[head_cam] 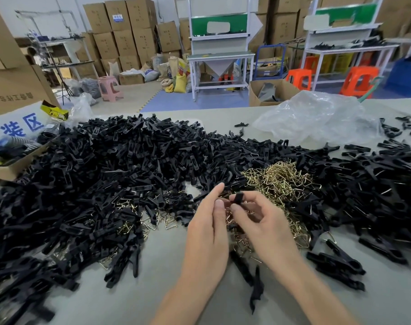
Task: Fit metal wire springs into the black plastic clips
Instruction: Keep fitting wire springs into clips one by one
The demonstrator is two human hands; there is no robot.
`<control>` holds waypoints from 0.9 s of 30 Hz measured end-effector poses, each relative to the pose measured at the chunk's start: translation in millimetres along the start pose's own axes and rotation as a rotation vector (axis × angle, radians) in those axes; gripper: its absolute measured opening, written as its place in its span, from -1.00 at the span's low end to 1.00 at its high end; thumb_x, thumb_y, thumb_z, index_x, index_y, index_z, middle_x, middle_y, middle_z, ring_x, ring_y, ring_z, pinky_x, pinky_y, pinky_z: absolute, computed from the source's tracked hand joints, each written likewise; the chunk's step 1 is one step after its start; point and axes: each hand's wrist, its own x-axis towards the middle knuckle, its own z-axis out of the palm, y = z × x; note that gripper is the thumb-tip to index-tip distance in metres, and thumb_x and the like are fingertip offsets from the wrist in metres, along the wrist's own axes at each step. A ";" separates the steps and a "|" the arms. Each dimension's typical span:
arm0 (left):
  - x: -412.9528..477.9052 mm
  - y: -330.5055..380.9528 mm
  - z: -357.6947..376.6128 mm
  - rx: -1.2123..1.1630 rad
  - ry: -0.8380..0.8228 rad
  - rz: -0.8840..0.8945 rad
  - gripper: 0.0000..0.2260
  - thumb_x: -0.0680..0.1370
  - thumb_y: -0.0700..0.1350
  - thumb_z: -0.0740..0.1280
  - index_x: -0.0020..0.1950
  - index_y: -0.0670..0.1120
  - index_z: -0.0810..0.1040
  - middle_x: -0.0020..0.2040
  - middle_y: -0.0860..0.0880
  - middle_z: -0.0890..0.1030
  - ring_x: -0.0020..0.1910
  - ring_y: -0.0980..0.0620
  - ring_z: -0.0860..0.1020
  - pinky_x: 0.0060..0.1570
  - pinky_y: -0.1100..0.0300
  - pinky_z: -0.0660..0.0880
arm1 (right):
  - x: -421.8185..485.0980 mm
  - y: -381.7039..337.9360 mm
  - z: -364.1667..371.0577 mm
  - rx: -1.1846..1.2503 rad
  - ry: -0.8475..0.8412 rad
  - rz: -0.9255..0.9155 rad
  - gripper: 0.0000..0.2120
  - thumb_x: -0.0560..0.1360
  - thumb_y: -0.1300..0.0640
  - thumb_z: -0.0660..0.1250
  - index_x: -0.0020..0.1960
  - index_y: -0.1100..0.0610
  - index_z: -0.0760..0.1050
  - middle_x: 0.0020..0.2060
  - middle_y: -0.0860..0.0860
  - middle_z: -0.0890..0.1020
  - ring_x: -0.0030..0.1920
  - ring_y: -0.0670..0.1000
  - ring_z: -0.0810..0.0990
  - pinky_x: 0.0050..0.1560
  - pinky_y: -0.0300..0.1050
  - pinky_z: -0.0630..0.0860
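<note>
Both hands hover low over the grey table (167,266), close together in the middle of the view. On the right hand (267,231) the thumb and curled fingers pinch a single black clip (238,198) and hold it up just above the work. Beside it, the left hand (206,233) has its fingers stretched fairly straight. Its forefinger and thumb are a little apart and point toward that clip, gripping nothing that shows plainly.

Between the forearms, a few loose clips (256,289) lie on the bare table. Right of the right wrist sits a small cluster of clips (336,261), and a wire loop shows on at least one of them.

Directly under and beyond the fingertips spreads a tangled heap of brass-coloured wire springs (282,179), with stray springs scattered to the left among the plastic. Around it runs a big pile of black clips (120,165), which fills the left and centre of the table. A thinner spread of clips (375,184) lies to the right.

Farther back on the right, a crumpled clear plastic bag (317,118) rests on the table. At the left edge stands an open cardboard box (9,171), and beside it a white sign with blue characters (19,130).

Past the table stand white-framed workbenches (220,56), orange stools (298,78), a pink stool (108,86) and stacked brown cartons (124,26).
</note>
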 end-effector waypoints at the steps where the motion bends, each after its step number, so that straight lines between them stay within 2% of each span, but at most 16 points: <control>1: 1.0 -1.7 -1.6 0.014 0.018 -0.008 -0.64 0.67 0.14 0.04 0.45 0.26 0.37 0.16 0.25 0.60 0.20 0.23 0.54 0.20 0.23 0.49 | 1.8 -0.5 -2.8 0.060 0.023 0.026 -0.82 0.56 0.08 0.41 0.05 -0.21 0.62 -0.04 -0.19 0.72 0.02 -0.15 0.69 0.00 -0.31 0.60; 4: 4.2 -5.4 -3.6 0.014 0.020 -0.048 -0.61 0.70 0.03 0.06 0.45 0.46 0.24 0.01 0.21 0.57 0.01 0.16 0.56 -0.03 0.28 0.49 | 8.3 -1.6 -11.1 0.326 0.078 0.130 -0.77 0.60 0.23 0.35 0.05 -0.06 0.70 -0.03 0.00 0.75 0.00 -0.01 0.73 -0.04 -0.22 0.64; 6: 5.3 -7.3 -2.6 0.013 0.008 -0.065 -0.58 0.71 0.01 0.08 0.46 0.46 0.17 0.00 0.21 0.58 -0.04 0.16 0.56 -0.07 0.34 0.47 | 11.9 -2.9 -13.3 0.445 0.086 0.196 -0.74 0.61 0.26 0.33 0.06 -0.03 0.72 -0.02 0.07 0.75 -0.02 0.03 0.74 -0.07 -0.21 0.65; 10: 4.4 -7.6 1.8 0.003 -0.030 -0.069 -0.66 0.68 -0.03 0.19 0.37 0.36 0.31 0.10 0.31 0.59 0.06 0.23 0.59 -0.02 0.36 0.48 | 15.2 1.5 -14.5 0.527 0.073 0.255 -0.75 0.62 0.26 0.33 0.07 -0.01 0.72 0.03 0.08 0.74 0.00 0.07 0.74 -0.06 -0.18 0.66; 12: 4.1 -5.2 1.3 -0.007 -0.040 -0.055 -0.66 0.67 -0.07 0.23 0.27 0.41 0.39 0.10 0.34 0.60 0.06 0.26 0.60 -0.07 0.41 0.49 | 15.3 2.9 -14.8 0.548 0.055 0.261 -0.74 0.61 0.27 0.34 0.09 -0.02 0.72 0.04 0.08 0.74 0.03 0.08 0.74 -0.04 -0.17 0.66; 15: 5.7 -4.2 0.2 -0.015 -0.047 -0.043 -0.59 0.66 -0.10 0.27 0.20 0.48 0.43 0.06 0.34 0.63 -0.08 0.22 0.62 -0.21 0.44 0.48 | 14.1 4.5 -15.2 0.524 0.018 0.245 -0.73 0.61 0.26 0.34 0.12 -0.05 0.71 0.07 0.07 0.73 0.06 0.06 0.73 0.00 -0.15 0.66; 19: 6.1 -5.8 -0.5 -0.021 -0.047 -0.022 -0.61 0.66 -0.13 0.27 0.26 0.40 0.48 0.11 0.30 0.61 -0.12 0.16 0.59 -0.19 0.38 0.48 | 13.9 5.6 -14.5 0.489 -0.027 0.246 -0.72 0.62 0.24 0.34 0.15 -0.08 0.69 0.08 0.05 0.72 0.09 0.05 0.72 0.03 -0.12 0.66; 21: 6.0 -6.2 -1.4 -0.024 -0.032 -0.012 -0.60 0.66 -0.16 0.26 0.26 0.37 0.51 0.12 0.31 0.59 -0.07 0.12 0.59 -0.15 0.37 0.50 | 14.0 6.1 -13.9 0.484 -0.034 0.247 -0.73 0.62 0.24 0.34 0.16 -0.07 0.69 0.06 0.05 0.72 0.08 0.05 0.72 0.03 -0.10 0.66; 24: 5.8 -7.3 -1.8 -0.012 -0.018 -0.010 -0.66 0.65 -0.13 0.25 0.30 0.29 0.51 0.04 0.21 0.62 -0.28 0.17 0.52 -0.28 0.40 0.42 | 14.0 5.8 -14.0 0.491 -0.031 0.231 -0.74 0.61 0.23 0.35 0.16 -0.07 0.69 0.04 0.05 0.72 0.06 0.05 0.72 0.03 -0.10 0.66; 27: 5.7 -9.1 -3.6 0.055 -0.013 0.008 -0.72 0.65 -0.04 0.25 0.33 0.20 0.52 -0.09 0.20 0.61 -0.35 0.25 0.47 -0.28 0.43 0.38 | 13.6 3.5 -15.8 0.469 0.005 0.190 -0.71 0.60 0.24 0.37 0.14 -0.11 0.69 0.06 0.03 0.72 0.05 0.03 0.72 0.03 -0.14 0.66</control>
